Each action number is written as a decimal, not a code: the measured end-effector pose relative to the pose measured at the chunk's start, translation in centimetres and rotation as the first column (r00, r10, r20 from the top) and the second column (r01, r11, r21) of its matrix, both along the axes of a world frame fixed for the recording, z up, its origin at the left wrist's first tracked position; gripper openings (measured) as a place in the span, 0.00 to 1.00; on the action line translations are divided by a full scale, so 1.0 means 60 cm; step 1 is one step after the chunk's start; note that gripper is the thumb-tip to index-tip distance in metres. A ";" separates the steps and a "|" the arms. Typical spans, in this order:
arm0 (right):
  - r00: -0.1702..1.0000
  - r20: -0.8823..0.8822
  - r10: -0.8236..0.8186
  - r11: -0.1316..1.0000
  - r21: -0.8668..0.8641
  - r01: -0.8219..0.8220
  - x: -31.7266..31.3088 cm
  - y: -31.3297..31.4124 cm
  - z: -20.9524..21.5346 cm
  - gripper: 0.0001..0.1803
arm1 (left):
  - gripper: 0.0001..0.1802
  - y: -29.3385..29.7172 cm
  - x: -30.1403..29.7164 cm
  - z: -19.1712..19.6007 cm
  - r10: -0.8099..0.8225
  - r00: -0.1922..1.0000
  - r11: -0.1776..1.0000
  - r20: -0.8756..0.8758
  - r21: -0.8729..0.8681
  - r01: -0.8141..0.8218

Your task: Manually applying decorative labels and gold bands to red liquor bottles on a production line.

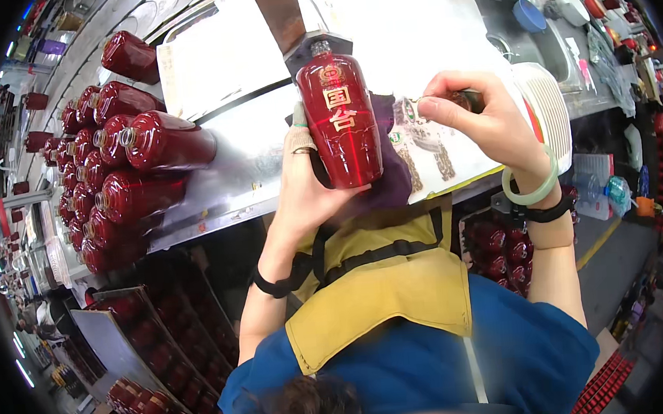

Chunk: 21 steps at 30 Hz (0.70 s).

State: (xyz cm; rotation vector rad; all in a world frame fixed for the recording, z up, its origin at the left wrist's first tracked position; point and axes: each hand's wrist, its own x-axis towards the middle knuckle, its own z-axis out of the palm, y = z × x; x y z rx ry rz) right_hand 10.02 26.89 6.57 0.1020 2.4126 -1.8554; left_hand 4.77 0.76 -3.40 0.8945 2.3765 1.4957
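A steel tabletop (pixel 259 162) runs across a crowded workshop. Above it, the glossy red ceramic bottle (pixel 339 122) stands upright in the left hand (pixel 307 182), fingers wrapped behind it, gold face turned upward, seemingly for inspection. The right hand (pixel 487 119) pinches a small dark tool (pixel 468 100) just beside it. Matching red bottles (pixel 125 164) lie stacked at left.

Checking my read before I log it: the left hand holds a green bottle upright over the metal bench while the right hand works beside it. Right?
Not quite. The head view shows the bottle in the left hand is red, not green. It is upright over the metal bench, with the right hand beside it.
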 end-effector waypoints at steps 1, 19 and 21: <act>1.000 0.008 -0.001 1.000 -0.011 0.001 -0.001 -0.001 -0.003 0.11 | 0.66 0.003 0.002 0.004 0.005 1.000 1.000 0.001 0.000 -0.005; 0.991 -0.003 0.137 0.989 -0.055 -0.137 0.018 -0.070 0.016 0.11 | 0.21 -0.075 -0.011 0.047 -0.329 0.881 0.877 0.340 0.457 0.151; 0.985 0.001 0.172 0.985 -0.011 -0.172 0.030 -0.066 -0.005 0.11 | 0.22 -0.086 0.001 0.041 -0.387 0.846 0.848 0.366 0.501 0.171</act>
